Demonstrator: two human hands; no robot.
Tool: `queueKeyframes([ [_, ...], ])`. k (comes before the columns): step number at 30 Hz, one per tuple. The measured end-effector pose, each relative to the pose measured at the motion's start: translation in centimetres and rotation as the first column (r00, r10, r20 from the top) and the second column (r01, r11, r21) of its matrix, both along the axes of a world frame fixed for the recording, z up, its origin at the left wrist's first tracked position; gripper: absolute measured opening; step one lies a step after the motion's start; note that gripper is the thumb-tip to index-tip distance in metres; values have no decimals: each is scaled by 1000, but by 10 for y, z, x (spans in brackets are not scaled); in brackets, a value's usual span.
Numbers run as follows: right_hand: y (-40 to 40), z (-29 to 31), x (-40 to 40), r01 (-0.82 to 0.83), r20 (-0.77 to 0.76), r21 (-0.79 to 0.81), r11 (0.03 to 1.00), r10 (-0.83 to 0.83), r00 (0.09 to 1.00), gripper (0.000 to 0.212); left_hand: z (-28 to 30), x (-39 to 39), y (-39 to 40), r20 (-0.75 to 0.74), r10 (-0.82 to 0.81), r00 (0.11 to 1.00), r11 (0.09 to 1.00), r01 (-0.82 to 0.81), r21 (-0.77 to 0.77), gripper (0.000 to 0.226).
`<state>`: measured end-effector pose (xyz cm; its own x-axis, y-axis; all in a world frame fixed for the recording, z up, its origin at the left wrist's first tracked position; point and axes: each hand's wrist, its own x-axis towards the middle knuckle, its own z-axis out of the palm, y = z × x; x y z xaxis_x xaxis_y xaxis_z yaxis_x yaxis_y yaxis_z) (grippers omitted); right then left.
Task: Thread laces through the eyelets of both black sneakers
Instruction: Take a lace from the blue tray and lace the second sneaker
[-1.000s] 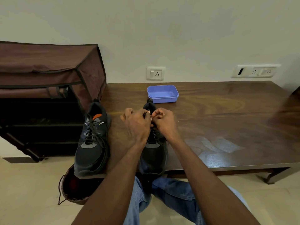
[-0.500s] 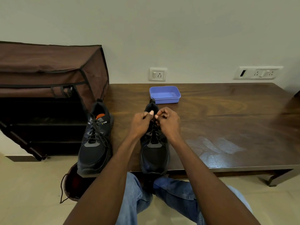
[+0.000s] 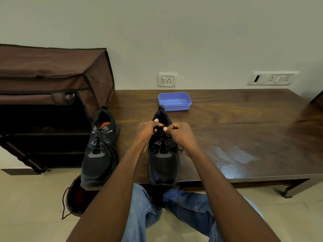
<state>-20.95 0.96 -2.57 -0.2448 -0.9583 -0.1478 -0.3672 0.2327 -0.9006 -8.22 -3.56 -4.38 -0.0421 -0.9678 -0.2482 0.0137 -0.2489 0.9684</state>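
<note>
The left sneaker [image 3: 99,147] looks fully laced, while both hands [image 3: 146,131] [image 3: 180,135] pinch the lace [image 3: 160,126] at the right sneaker's [image 3: 163,165] top eyelets, seemingly near done.

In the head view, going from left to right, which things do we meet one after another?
Brown fabric shoe rack → laced black sneaker → left hand → right hand → wall switch panel. Both hands pinch the lace of the second sneaker.
</note>
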Motion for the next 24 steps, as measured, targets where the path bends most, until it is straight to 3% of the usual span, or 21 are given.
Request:
queueKeyframes([
  [4, 3, 12, -11, -63, 3, 96, 993, 63, 998, 15, -3, 9, -3, -90, 6, 996, 999, -10, -46, 11],
  [6, 3, 14, -18, -100, -20, 140, 985, 104, 994, 15, -6, 8, -6, -131, 12, 991, 999, -18, -43, 13],
  [9, 3, 15, -30, -126, -168, 209, 970, 162, 972, 10, -7, 7, -10, -165, 138, 976, 988, -148, -46, 22],
  [12, 1, 12, -45, -131, -379, 349, 928, 268, 886, 13, -9, 10, -17, -162, 257, 953, 962, -269, -55, 24],
  [16, -2, 15, -53, -126, -510, 557, 821, 457, 728, 17, -12, 7, -24, -151, 298, 942, 951, -307, -40, 23],
  [20, -5, 12, -51, -111, -503, 718, 687, 622, 600, 21, -18, 6, -31, -150, 354, 923, 933, -360, -16, 23],
  [24, -9, 1, -48, -90, -474, 763, 640, 648, 596, 22, -21, 4, -28, -142, 335, 932, 940, -341, -26, 19],
])
